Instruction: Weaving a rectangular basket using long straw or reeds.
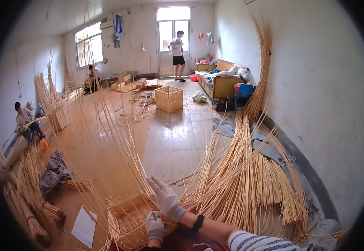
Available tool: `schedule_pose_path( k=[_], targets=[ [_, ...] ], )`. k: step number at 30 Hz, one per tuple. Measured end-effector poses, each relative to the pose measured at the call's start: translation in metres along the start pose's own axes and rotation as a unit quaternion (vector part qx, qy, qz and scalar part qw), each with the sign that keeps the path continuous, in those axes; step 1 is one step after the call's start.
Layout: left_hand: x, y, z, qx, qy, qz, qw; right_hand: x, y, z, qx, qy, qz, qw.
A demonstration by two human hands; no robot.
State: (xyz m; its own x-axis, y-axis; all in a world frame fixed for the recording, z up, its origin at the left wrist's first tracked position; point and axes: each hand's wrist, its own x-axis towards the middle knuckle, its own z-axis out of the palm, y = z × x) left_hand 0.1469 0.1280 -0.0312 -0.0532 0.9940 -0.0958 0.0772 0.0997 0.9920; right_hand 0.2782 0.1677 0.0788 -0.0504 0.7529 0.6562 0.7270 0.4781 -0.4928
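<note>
A partly woven wicker basket with tall upright rods sits low at the front centre. My left hand, in a pale grey glove, is closed over its inside; what the fingers hold cannot be made out. Higher and to the right, my gloved right hand has its fingers stretched out against upright pale rods at the basket's side. A large fan of loose willow rods lies to the right of my hands.
Left are rod bundles, grey cloth, a white sheet and two seated people. Ahead, a square basket stands before a standing person. A sofa and tall bundle line the right wall.
</note>
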Motion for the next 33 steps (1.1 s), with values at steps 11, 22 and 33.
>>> schedule_pose_path(
  k=[11,22,33],
  targets=[
    [-0.058,-0.006,-0.066,-0.001,-0.007,0.079,0.997,-0.071,0.032,-0.012,-0.084,-0.134,0.1,0.982],
    [-0.111,-0.018,-0.203,0.135,0.36,0.123,0.915,-0.134,-0.11,0.043,0.238,-0.413,-0.063,0.877],
    [-0.102,-0.028,-0.25,-0.11,0.059,0.103,0.987,-0.11,-0.225,0.061,0.188,-0.363,-0.197,0.891]
  ],
)
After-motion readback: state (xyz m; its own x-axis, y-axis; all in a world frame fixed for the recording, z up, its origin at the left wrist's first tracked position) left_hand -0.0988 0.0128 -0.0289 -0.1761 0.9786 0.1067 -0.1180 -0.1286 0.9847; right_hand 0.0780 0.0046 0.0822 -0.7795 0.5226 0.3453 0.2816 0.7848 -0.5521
